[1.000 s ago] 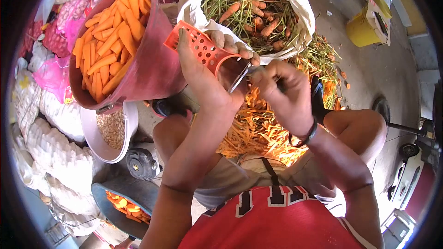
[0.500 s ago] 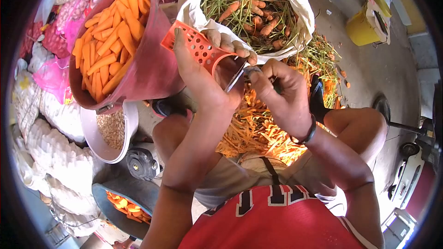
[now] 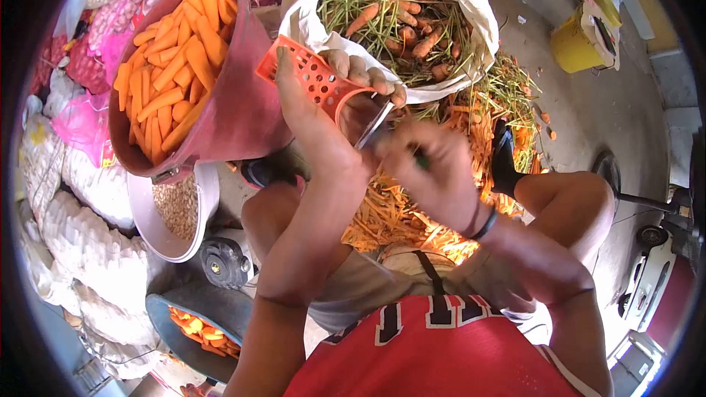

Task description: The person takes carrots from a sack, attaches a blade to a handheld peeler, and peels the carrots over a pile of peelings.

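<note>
My left hand (image 3: 331, 125) is wrapped round an orange perforated plastic tool (image 3: 312, 77) with a metal blade (image 3: 375, 123) at its near end. Close to that blade, my right hand (image 3: 430, 169) is blurred, its fingers curled together. Something small and dark green shows between the right fingers, too unclear to name. Below both hands lies a heap of orange carrot peelings (image 3: 393, 213). Just beyond them is a white sack (image 3: 294, 4) of unpeeled carrots (image 3: 426, 43) with green stems.
A red bucket (image 3: 246, 103) of peeled carrots tilts at the left. Below it are a white bucket (image 3: 209, 209) with pale contents and a blue-grey container (image 3: 173, 338) with carrot pieces. Filled sacks (image 3: 95, 242) line the far left. A yellow bucket (image 3: 577, 45) stands at the upper right.
My right hand has moved down and slightly left, off the blade's edge, and is more blurred. My left hand still holds the orange tool and has barely shifted.
</note>
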### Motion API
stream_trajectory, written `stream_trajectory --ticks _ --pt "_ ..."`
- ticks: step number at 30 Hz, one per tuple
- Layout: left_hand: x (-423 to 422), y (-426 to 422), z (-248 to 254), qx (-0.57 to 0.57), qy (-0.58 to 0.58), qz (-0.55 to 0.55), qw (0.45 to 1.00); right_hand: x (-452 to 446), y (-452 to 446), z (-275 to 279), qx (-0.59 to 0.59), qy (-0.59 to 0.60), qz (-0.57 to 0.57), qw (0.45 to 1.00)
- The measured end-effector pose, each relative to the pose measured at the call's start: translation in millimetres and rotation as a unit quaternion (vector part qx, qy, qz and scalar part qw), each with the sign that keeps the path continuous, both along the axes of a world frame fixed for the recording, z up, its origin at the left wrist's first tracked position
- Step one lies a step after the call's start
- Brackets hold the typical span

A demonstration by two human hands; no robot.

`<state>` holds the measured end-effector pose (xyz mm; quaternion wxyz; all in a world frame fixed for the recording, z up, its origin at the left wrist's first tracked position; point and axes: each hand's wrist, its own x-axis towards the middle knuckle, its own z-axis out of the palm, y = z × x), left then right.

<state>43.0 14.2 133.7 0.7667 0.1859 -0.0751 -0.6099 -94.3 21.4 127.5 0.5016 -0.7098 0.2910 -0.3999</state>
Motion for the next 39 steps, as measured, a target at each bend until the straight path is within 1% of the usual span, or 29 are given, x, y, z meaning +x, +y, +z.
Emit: stream_trajectory --ticks 2,6,7,8,10,11,14,15,18,19,20,22,23,26,27,30,31,34,35,37,39 --pt "0 0 -2 0.0 0.006 -0.005 1.0 0 -2 2 -0.007 0.023 -0.004 1.0" --pt "0 -1 0 0.012 -0.011 0.011 1.0 1 -6 1 -0.028 0.023 -0.024 0.999" --pt "2 -1 -2 -0.003 -0.005 -0.007 1.0 0 -5 2 -0.014 0.04 -0.01 0.999" --pt "2 -3 -2 -0.009 -0.003 -0.002 1.0 0 -2 3 0.002 0.056 0.004 0.998" --pt "-1 -2 -1 -0.011 0.001 0.007 1.0 -4 -17 6 0.039 0.059 -0.041 0.997" --pt "-1 -2 0 0.012 -0.003 0.016 1.0 -3 -14 7 0.068 0.059 -0.04 0.995" --pt "0 -2 0 0.031 -0.011 0.02 0.999 3 2 4 0.04 0.028 -0.003 0.999" --pt "0 -3 0 0.033 -0.02 0.022 0.999 0 -2 -1 0.027 0.046 -0.014 0.998" --pt "13 -6 -12 -0.081 -0.011 -0.043 0.996 -6 -9 -5 0.184 -0.024 -0.018 0.982" --pt "18 -6 -11 -0.056 -0.049 -0.034 0.997 -8 -13 -7 0.183 -0.039 -0.014 0.982" --pt "21 -7 -10 -0.03 -0.042 -0.033 0.998 -11 -16 -8 0.218 -0.066 -0.02 0.973" --pt "24 -13 -7 0.021 -0.028 -0.031 0.999 -12 -23 -6 0.228 -0.113 -0.048 0.966" --pt "21 -17 -4 -0.004 -0.022 -0.031 0.999 -13 -25 -5 0.235 -0.131 -0.052 0.962" --pt "6 -18 -1 0.023 -0.12 0.069 0.99 -16 -28 0 0.191 -0.11 -0.067 0.973" --pt "4 -18 -1 0.027 -0.182 0.1 0.978 -15 -27 3 0.198 -0.115 -0.067 0.971" --pt "5 -13 -2 0.002 -0.228 0.123 0.966 -14 -21 1 0.173 -0.078 -0.054 0.98" --pt "2 -12 0 0.012 -0.236 0.136 0.962 -11 -17 2 0.188 -0.086 -0.059 0.977" --pt "-2 -10 1 0.032 -0.165 0.121 0.978 -10 -16 -1 0.172 -0.039 -0.057 0.983" --pt "-2 -10 1 0.018 -0.153 0.114 0.981 -7 -15 1 0.192 -0.045 -0.064 0.978" --pt "-2 -10 2 -0.01 -0.127 0.102 0.987 -9 -16 -1 0.182 -0.033 -0.055 0.981" --pt "-4 -8 4 -0.03 -0.138 0.092 0.986 -9 -17 -3 0.17 -0.024 -0.051 0.984"
